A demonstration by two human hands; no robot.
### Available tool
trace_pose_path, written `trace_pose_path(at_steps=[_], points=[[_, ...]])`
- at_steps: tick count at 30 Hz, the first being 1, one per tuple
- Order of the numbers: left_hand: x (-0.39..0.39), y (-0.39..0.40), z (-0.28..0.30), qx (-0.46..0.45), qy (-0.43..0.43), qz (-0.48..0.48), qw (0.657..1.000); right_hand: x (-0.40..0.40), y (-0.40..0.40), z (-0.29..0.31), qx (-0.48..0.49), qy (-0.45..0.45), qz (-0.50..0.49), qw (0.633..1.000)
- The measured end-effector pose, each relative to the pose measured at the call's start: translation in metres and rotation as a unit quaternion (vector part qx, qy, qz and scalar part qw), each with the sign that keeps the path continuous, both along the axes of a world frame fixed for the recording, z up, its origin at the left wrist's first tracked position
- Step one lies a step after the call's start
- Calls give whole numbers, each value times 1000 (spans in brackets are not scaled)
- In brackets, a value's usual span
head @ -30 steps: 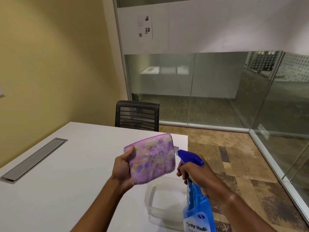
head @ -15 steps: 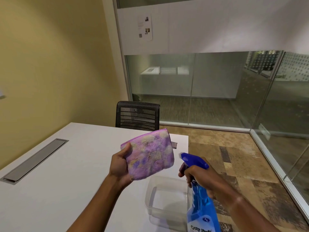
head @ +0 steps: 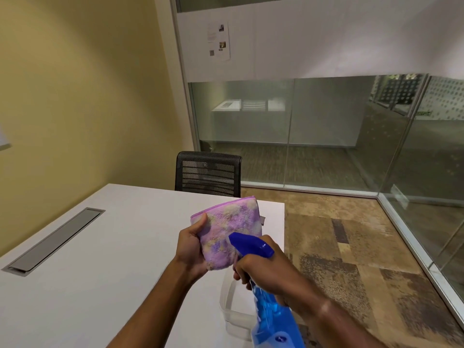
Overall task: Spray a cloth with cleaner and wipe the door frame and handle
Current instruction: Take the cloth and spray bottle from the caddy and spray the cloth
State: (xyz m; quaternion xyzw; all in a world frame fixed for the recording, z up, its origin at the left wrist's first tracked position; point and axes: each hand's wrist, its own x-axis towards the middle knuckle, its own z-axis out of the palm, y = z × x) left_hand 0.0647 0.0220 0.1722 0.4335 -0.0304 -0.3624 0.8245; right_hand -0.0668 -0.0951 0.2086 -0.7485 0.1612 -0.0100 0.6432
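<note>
My left hand (head: 192, 249) pinches the soft, floppy folded cloth (head: 229, 228) by its left edge above the table's near right corner, right hand (head: 266, 270) wrapped round the light spray bottle (head: 272, 315) neck.

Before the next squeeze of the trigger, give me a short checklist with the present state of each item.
1. Cloth held firmly: ok, the left hand grips its edge, thumb on the front.
2. Spray bottle in hand: ok, the right hand grips its neck.
3. Nozzle aimed at the cloth: ok, the blue head points at its face, close to it.
4. Liquid left in the bottle: ok, blue fluid shows inside.
5. Cloth already damp: cannot tell.
6. Clear container sits below the hands on the white table: ok.
</note>
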Motion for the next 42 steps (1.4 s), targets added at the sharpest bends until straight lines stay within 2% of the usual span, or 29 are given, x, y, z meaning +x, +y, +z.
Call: trace_pose_path(at_steps=[11, 15, 22, 30, 42], points=[[7, 21, 4, -50, 4, 3, 999, 22, -50, -19, -9, 4, -129, 992], [9, 30, 1, -39, 12, 23, 999, 22, -72, -28, 16, -47, -167, 985], [10, 50, -29, -1, 49, 46, 998, 29, -80, -67, 25, -163, -279, 946], [7, 50, -57, 13, 84, 41, 996, 51, -70, -127, -32, -205, -326, 922], [13, 38, -68, 30, 73, 28, 996, 63, -63, -178, -72, -194, -384, 900]])
